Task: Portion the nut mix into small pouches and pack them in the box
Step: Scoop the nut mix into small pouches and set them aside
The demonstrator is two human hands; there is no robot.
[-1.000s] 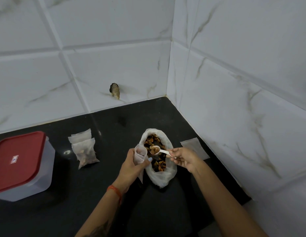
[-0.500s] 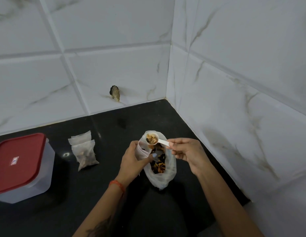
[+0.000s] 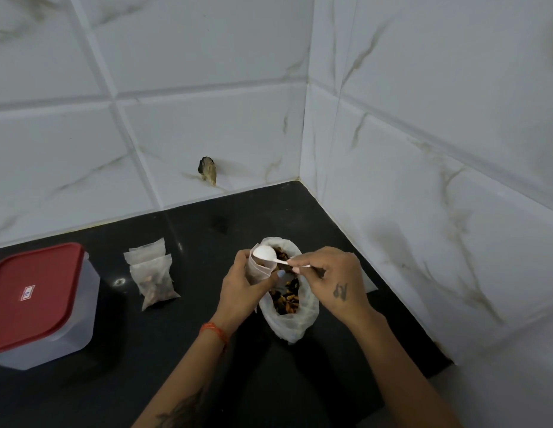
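Dim, even, cool-toned indoor light; no source is in view. The tiled wall reads pale grey-blue with soft gradients. The black counter is underexposed, with one small glare spot near the pouches. A soft shadow falls on the right wall. Wide-angle distortion bends the grout lines toward the edges. Focus is soft throughout, and the forearms at the bottom edge are slightly blurred.

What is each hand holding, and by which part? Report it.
The left hand grips a small pouch around its sides, mouth up. The right hand pinches a white spoon by its handle end, bowl turned over the pouch.
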